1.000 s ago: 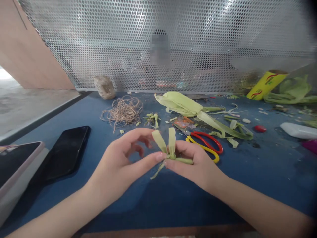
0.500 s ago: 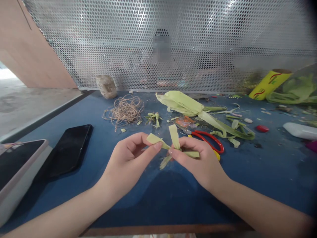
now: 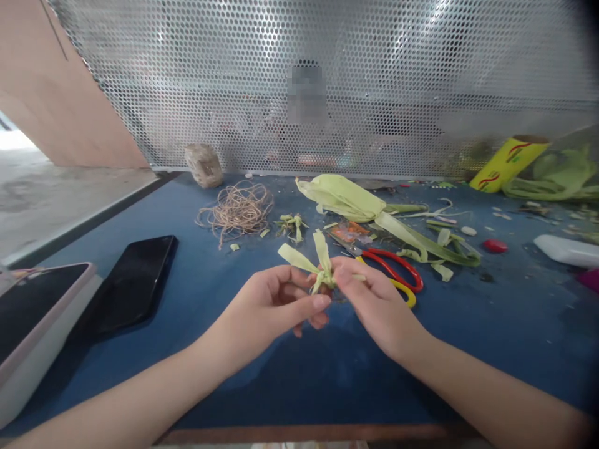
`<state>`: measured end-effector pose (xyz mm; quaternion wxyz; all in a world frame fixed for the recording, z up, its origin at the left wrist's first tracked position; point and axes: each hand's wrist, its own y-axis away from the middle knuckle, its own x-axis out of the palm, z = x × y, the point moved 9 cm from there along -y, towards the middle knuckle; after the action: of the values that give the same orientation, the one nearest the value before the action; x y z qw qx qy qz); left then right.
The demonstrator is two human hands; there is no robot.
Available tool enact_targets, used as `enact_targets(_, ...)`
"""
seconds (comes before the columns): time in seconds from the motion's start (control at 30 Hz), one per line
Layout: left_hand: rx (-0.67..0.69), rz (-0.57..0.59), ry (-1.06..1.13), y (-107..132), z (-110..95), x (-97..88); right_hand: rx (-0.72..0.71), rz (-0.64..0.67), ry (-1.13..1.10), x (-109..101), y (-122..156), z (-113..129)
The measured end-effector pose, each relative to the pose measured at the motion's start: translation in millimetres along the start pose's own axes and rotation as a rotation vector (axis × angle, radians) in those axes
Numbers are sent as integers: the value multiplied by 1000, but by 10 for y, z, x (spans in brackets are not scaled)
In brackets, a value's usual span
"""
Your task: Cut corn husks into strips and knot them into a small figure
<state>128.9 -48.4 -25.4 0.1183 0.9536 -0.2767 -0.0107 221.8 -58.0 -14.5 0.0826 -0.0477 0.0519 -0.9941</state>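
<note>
Several pale green corn husk strips [image 3: 322, 276], knotted at the middle with loose ends sticking out, are held between my hands above the blue table. My right hand [image 3: 374, 296] pinches the right side of the knot between thumb and fingers. From the left, my left hand [image 3: 285, 305] curls its fingers under and behind the bundle, with the thumb lying low in front. Just behind my right hand lie scissors [image 3: 397, 268] with one red and one yellow handle. A smaller knotted husk piece [image 3: 294, 226] rests further back on the tabletop.
Further back are a tangle of brown twine [image 3: 241, 211], a husk-covered corn ear [image 3: 346, 196], a jar-like object [image 3: 204, 165] and a yellow tube [image 3: 510, 163]. Two phones lie left, one black [image 3: 131, 280]. A perforated metal panel [image 3: 234, 81] stands behind the table [image 3: 327, 386].
My left hand has let go of the upper left strip and moved down, its fingers now under the knot. The knot has turned to face me. My right hand still pinches it.
</note>
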Motion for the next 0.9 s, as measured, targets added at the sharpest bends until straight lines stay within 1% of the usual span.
enact_targets(0.1,14,-1,-21,-14,11,-15,69,-52,186,-39,32,7)
enact_targets(0.2,76,-15,-99,-9,-48,-17,86,-104,266,-85,48,5)
enact_targets(0.33,154,-102,-282,47,-177,-58,80,-171,244,-145,52,-7)
enact_targets(0.4,173,-120,-365,83,-228,-67,98,-196,221,-168,53,-12)
enact_targets(0.5,182,-128,-420,120,-270,-85,122,-174,166,-155,40,-4)
enact_targets(0.6,154,-111,-406,118,-257,-98,115,-116,124,-129,13,14)
enact_targets(0.67,134,-93,-374,104,-242,-104,75,-34,160,-91,-9,35)
enact_targets(0.73,164,-123,-338,104,-280,-146,-6,30,244,-70,-22,80)
enact_targets(0.77,197,-153,-327,114,-317,-176,-62,25,308,-88,-23,118)
enact_targets(0.83,271,-217,-343,149,-402,-231,-195,-56,478,-159,-7,232)
enact_targets(0.9,312,-256,-396,183,-454,-255,-329,-129,651,-185,34,360)
